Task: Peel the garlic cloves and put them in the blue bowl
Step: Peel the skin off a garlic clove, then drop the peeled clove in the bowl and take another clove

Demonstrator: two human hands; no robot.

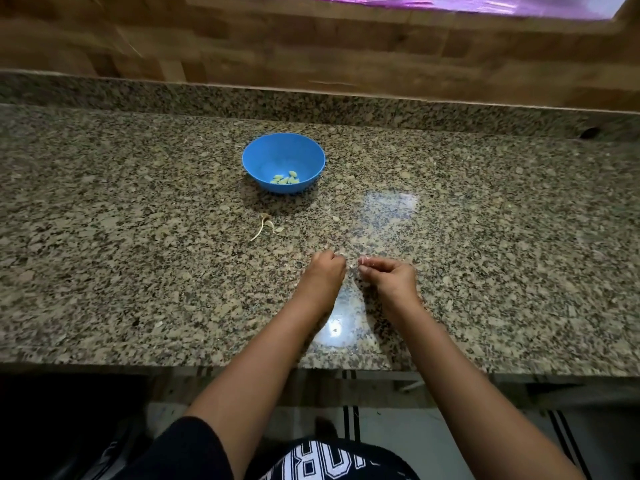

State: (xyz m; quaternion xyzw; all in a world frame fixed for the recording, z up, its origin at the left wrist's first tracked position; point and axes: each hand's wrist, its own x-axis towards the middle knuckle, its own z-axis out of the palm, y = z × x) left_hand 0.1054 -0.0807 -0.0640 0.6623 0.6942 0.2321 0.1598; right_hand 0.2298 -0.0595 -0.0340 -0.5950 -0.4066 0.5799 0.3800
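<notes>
Nearest you, over the granite counter (138, 271), your hands sit close together but just apart. Your left hand (327, 270) is curled into a fist, knuckles up, & I can't tell if it holds anything; your right hand (393, 277) is curled too, thumb & fingertips pinching a small pale bit (363, 260), too blurred to call clove or skin. Farther out & to the left a dry garlic skin scrap (266, 227) lies on the stone, & beyond it the blue bowl (263, 157) stands upright w/ a few peeled cloves (285, 179) inside, toward its near side, well apart from both hands.
</notes>
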